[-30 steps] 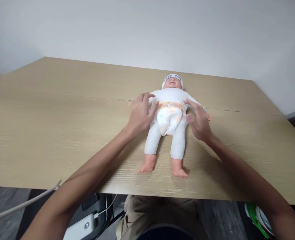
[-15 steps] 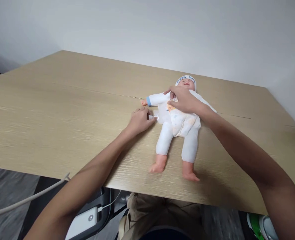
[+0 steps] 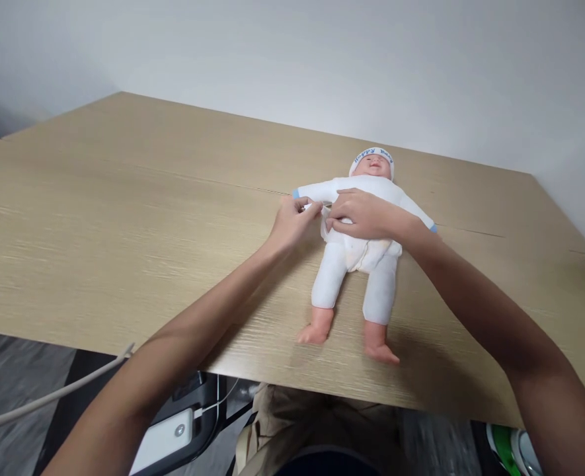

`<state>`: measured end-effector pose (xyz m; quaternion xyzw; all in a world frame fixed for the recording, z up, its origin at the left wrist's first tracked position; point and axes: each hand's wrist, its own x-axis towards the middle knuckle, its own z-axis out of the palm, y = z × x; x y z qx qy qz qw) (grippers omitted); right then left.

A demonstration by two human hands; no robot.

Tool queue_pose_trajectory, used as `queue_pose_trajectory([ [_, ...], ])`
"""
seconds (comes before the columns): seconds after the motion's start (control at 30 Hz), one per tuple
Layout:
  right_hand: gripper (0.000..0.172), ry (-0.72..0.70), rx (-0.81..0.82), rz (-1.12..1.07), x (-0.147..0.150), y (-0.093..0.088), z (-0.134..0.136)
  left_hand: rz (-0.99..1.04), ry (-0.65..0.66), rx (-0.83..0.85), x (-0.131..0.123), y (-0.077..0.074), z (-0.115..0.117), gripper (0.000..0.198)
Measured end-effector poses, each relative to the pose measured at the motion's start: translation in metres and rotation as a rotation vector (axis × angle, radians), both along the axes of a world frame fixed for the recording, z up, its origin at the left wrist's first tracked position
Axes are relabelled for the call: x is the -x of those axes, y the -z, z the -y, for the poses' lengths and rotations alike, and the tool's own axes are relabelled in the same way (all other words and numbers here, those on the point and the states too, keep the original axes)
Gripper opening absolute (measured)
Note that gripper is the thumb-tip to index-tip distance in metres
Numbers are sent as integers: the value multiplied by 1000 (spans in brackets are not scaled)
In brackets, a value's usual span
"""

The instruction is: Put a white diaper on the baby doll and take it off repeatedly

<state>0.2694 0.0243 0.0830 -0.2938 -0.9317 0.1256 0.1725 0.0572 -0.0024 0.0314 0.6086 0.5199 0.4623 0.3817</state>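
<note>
A baby doll (image 3: 328, 277) in a white outfit and a lettered cap lies on its back, feet toward me. Around its hips is a white diaper (image 3: 364, 254), its side flap (image 3: 325, 231) spread out on the left. Thumb and fingers of my left hand (image 3: 292, 221) pinch that flap's end beside the doll's waist. My right hand (image 3: 364, 213) lies across the belly, fingers curled on the diaper's front edge, close to my left hand. It hides most of the diaper's upper front.
The wooden table (image 3: 148, 231) has a seam running across it and meets a pale wall (image 3: 292, 59) at the back. Below the front edge are a white device (image 3: 166, 436) with a cable, a pale hose (image 3: 54, 396) and a green-and-white object (image 3: 507, 446).
My left hand has lifted the diaper's side flap and brought it up and right toward the doll's waist. My right hand has moved slightly down onto the front, its fingers more closed.
</note>
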Motion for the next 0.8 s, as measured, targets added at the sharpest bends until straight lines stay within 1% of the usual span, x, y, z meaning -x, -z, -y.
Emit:
queue_pose_trajectory([
  [0.07,32,26,-50,-61,-5,-5,5,-18,4,-14,-7,-8,0,34],
  [0.1,31,90,-77,-128,-9,-8,8,-26,1,-21,-10,-10,0,33],
  [0.17,31,273,-97,-271,-17,-10,15,-33,-3,-24,-18,-12,-1,32],
  [0.23,37,374,-58,-319,-24,-7,20,-18,11,-20,-29,-11,-2,32],
  [0.3,45,378,28,-317,-28,-1,21,6,47,-30,-40,-10,-2,34],
  [0.4,52,339,136,-383,-28,8,18,43,104,-86,-55,-7,-1,49],
  [0.47,52,345,159,-421,-27,12,15,75,114,-121,-59,-4,1,61],
  [0.5,50,353,165,-421,-27,14,14,96,105,-135,-59,-1,2,62],
  [0.57,40,370,175,-407,-28,15,12,121,61,-158,-56,8,3,56],
  [0.67,25,379,198,-409,-32,15,11,83,17,-180,-45,22,1,36],
  [0.8,22,376,224,-387,-34,13,13,-13,53,-131,-37,37,-9,38],
])
